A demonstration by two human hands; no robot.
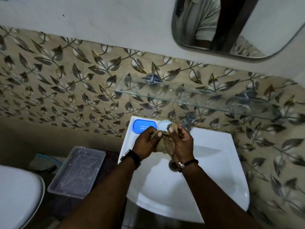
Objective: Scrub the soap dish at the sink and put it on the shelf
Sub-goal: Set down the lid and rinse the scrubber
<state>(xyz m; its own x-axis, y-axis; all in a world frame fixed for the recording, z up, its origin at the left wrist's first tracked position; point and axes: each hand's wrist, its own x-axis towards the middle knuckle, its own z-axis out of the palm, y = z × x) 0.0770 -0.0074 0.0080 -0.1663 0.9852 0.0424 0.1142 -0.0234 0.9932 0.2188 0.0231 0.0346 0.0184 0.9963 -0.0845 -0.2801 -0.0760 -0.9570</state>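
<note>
A blue soap dish (143,126) with small drain holes lies on the back left ledge of the white sink (214,162). Just in front of it, over the basin, my left hand (146,145) and my right hand (181,142) both grip a brownish mesh scrubbing cloth (163,144), stretched and bunched between them. A pale round soap (163,125) sits beside the dish, partly hidden by the cloth. The glass shelf (189,95) hangs on the wall above the sink with nothing visible on it.
A chrome tap (188,121) stands at the sink's back, right of my hands. The drain (173,165) shows under my right wrist. A clear plastic tray (77,172) sits left of the sink, a white toilet lid (18,195) further left. A mirror (231,25) hangs above.
</note>
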